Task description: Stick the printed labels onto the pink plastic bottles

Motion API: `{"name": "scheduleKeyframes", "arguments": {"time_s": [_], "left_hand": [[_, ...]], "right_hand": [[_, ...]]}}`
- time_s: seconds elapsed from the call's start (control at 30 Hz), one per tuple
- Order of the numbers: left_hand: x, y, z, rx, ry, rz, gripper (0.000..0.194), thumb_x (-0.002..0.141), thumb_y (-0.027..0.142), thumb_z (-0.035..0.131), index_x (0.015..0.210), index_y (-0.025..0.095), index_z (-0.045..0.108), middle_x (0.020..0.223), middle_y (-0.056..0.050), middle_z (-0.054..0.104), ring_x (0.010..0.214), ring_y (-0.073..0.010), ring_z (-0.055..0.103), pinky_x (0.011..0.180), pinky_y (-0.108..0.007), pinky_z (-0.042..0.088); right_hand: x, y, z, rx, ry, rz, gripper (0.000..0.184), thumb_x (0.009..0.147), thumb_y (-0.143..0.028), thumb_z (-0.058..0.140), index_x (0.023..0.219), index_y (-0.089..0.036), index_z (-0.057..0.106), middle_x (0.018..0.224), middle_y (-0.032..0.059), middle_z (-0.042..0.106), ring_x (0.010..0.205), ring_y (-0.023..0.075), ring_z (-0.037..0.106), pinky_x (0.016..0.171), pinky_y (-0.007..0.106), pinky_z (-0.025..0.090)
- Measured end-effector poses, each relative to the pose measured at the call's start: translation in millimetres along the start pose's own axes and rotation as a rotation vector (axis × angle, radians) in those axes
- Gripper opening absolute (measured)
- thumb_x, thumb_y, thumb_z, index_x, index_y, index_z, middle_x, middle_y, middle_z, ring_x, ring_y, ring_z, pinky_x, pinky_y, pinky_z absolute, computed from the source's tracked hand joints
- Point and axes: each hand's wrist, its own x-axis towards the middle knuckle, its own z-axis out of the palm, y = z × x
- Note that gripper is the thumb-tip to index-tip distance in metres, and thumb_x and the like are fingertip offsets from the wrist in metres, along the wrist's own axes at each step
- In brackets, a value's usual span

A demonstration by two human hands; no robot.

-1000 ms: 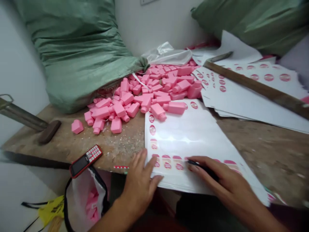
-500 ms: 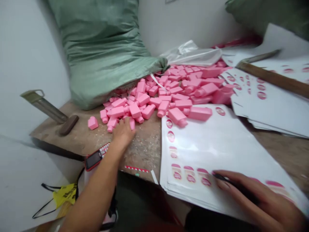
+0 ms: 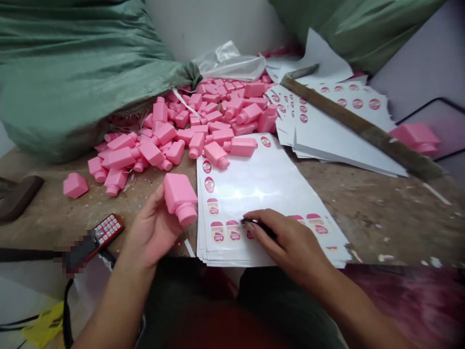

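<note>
My left hand (image 3: 150, 228) grips a pink plastic bottle (image 3: 180, 198) above the table's front edge, its capped neck tilted down toward me. Over the sticker sheets (image 3: 250, 191), my right hand (image 3: 286, 237) holds a slim black tool (image 3: 267, 229) whose kind I cannot make out; its tip is at a printed label. Pink and white labels run along the left and front edges of the top sheet, while its middle is bare. A heap of similar pink bottles (image 3: 152, 150) lies behind, with a few resting on the sheet's far corner.
A green sack (image 3: 83, 92) leans at the left behind the heap. Toward the front left lies a red phone (image 3: 109, 229). More label sheets (image 3: 341, 140) are at the right under a wooden-handled tool (image 3: 337, 109). One pink bottle (image 3: 416, 138) sits at the far right.
My left hand has lifted a pink bottle from the heap and brought it toward me, beside the sheets. The view has swung to the right. My right hand still holds the black tool over the labels.
</note>
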Motion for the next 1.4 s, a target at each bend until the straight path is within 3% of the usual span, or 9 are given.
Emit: {"name": "scheduleKeyframes", "arguments": {"time_s": [0.07, 0.13, 0.3, 0.6, 0.83, 1.07, 1.4], "left_hand": [[-2, -11, 11.6, -0.106, -0.042, -0.191, 0.034, 0.087, 0.034, 0.057, 0.112, 0.012, 0.061, 0.104, -0.012, 0.070, 0.083, -0.0194, 0.068, 0.067, -0.032, 0.058], [-2, -21, 19.6, -0.129, -0.061, -0.245, 0.033, 0.088, 0.025, 0.057, 0.117, 0.010, 0.059, 0.110, -0.013, 0.069, 0.087, -0.0198, 0.069, 0.070, -0.031, 0.059], [10, -44, 25.3, 0.002, -0.020, -0.129, 0.043, 0.078, 0.006, 0.064, 0.120, 0.014, 0.056, 0.115, -0.011, 0.068, 0.095, -0.0197, 0.069, 0.082, -0.032, 0.057], [17, -53, 22.0, 0.085, -0.057, -0.076, 0.038, 0.081, 0.020, 0.066, 0.118, 0.018, 0.058, 0.115, -0.011, 0.068, 0.113, -0.0251, 0.061, 0.099, -0.042, 0.048], [16, -56, 22.6, 0.123, -0.065, -0.042, 0.032, 0.077, 0.025, 0.071, 0.108, 0.020, 0.062, 0.105, -0.007, 0.069, 0.104, -0.0212, 0.062, 0.096, -0.036, 0.047], [18, -54, 22.0, 0.067, -0.069, -0.083, 0.033, 0.078, 0.023, 0.070, 0.109, 0.020, 0.061, 0.105, -0.008, 0.069, 0.103, -0.0210, 0.062, 0.096, -0.036, 0.047], [18, -54, 22.0, 0.102, -0.079, -0.070, 0.030, 0.077, 0.024, 0.071, 0.106, 0.021, 0.062, 0.104, -0.007, 0.069, 0.101, -0.0203, 0.063, 0.095, -0.035, 0.047]], "right_hand": [[0, -4, 4, -0.064, 0.018, -0.024, 0.020, 0.093, -0.028, 0.047, 0.099, -0.023, 0.066, 0.091, 0.0021, 0.074, 0.075, 0.0207, 0.068, 0.064, 0.034, 0.046], [-1, -7, 8, -0.102, 0.051, -0.043, 0.019, 0.093, -0.026, 0.046, 0.097, -0.023, 0.064, 0.086, 0.0016, 0.073, 0.070, 0.0200, 0.066, 0.061, 0.033, 0.043], [-3, -9, 13, -0.111, 0.089, -0.060, 0.018, 0.094, -0.023, 0.046, 0.097, -0.021, 0.063, 0.085, 0.0005, 0.072, 0.067, 0.0181, 0.064, 0.061, 0.031, 0.042], [2, -7, 14, -0.244, 0.108, -0.102, 0.018, 0.095, -0.024, 0.045, 0.090, -0.020, 0.062, 0.073, -0.0008, 0.071, 0.053, 0.0162, 0.056, 0.060, 0.031, 0.031], [4, -13, 13, -0.251, 0.067, -0.088, 0.022, 0.095, -0.024, 0.043, 0.086, -0.021, 0.063, 0.071, -0.0002, 0.071, 0.050, 0.0151, 0.055, 0.061, 0.032, 0.031], [4, -13, 9, -0.229, 0.049, -0.052, 0.022, 0.094, -0.027, 0.044, 0.087, -0.023, 0.064, 0.067, -0.0007, 0.070, 0.052, 0.0167, 0.056, 0.056, 0.029, 0.032], [2, -11, 12, -0.233, 0.057, -0.056, 0.023, 0.096, -0.026, 0.041, 0.087, -0.021, 0.062, 0.072, 0.0007, 0.073, 0.049, 0.0143, 0.055, 0.062, 0.032, 0.031]]}}
